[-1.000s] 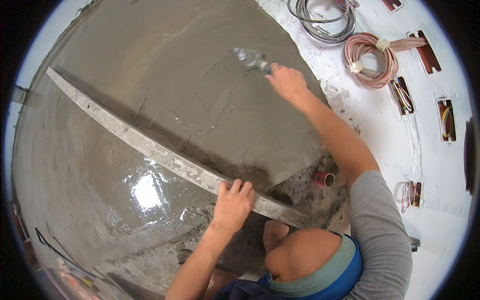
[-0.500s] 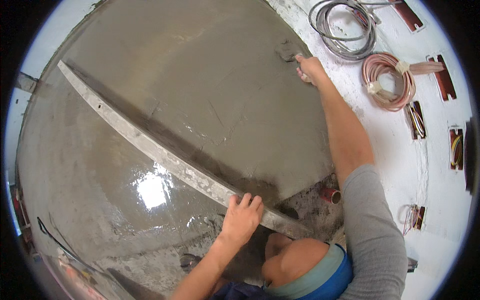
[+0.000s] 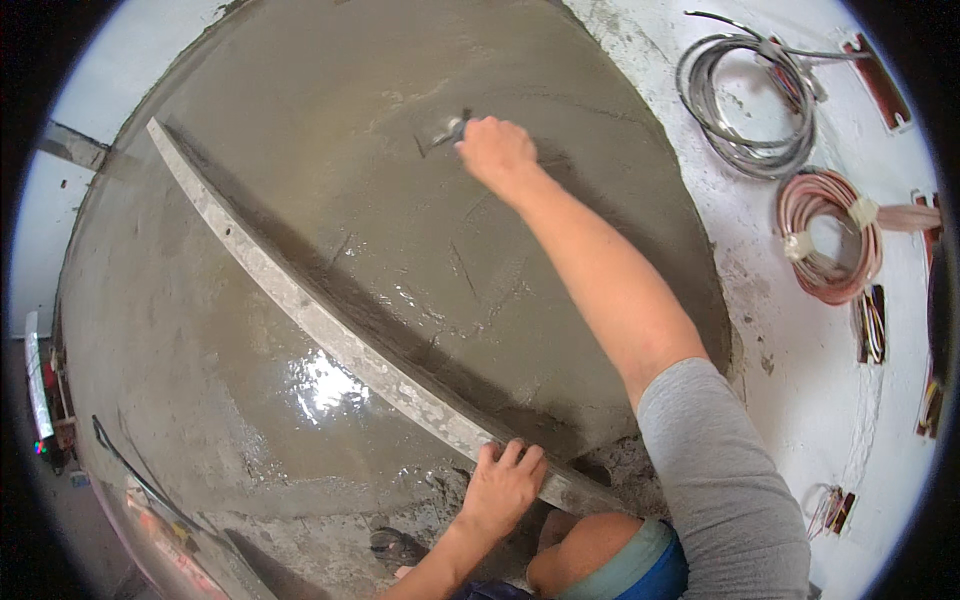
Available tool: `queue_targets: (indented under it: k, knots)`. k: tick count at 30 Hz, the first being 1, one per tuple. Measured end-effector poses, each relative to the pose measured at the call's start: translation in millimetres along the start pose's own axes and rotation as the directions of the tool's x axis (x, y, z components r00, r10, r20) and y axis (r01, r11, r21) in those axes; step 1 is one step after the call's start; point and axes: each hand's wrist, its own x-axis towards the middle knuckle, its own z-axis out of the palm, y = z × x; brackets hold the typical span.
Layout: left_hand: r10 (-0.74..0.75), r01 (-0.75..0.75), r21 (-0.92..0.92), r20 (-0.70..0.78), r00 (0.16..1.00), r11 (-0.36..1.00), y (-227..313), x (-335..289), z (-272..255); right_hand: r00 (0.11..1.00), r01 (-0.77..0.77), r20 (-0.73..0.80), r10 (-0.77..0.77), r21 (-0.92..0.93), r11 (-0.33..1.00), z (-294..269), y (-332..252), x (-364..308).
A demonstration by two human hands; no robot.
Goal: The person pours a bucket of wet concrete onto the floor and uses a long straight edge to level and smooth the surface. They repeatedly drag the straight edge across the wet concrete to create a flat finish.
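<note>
My right hand is reached far forward, closed round the handle of a small trowel. The trowel's blade is on wet grey mortar and blurred by motion. Nearer to me, the fingers of my left hand curl over the near end of a long pale screed bar. That bar lies slantwise across the mortar, running from my knee to the far left, with a dark strip of shadow along its far side.
At the right, a white wall carries a black cable coil, a reddish cable coil and wall boxes with wires. My bent knee is beside the bar's near end. A thin dark cable curves at the lower left.
My right hand has swept the trowel leftward from the wall's edge to the middle of the mortar. The view has shifted; my left hand stays on the bar.
</note>
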Motion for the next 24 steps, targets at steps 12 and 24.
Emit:
queue_targets:
  k: [12,24]
  knots:
    - [-0.04,0.034,-0.103,-0.063,0.997,0.994,-6,-1,7,0.891,-0.435,-0.226,0.394,-0.176,0.883,-36,174,41]
    - [-0.067,0.058,-0.171,-0.045,0.997,0.984,-4,-8,11,0.847,-0.496,0.256,0.466,0.697,0.519,-31,125,59]
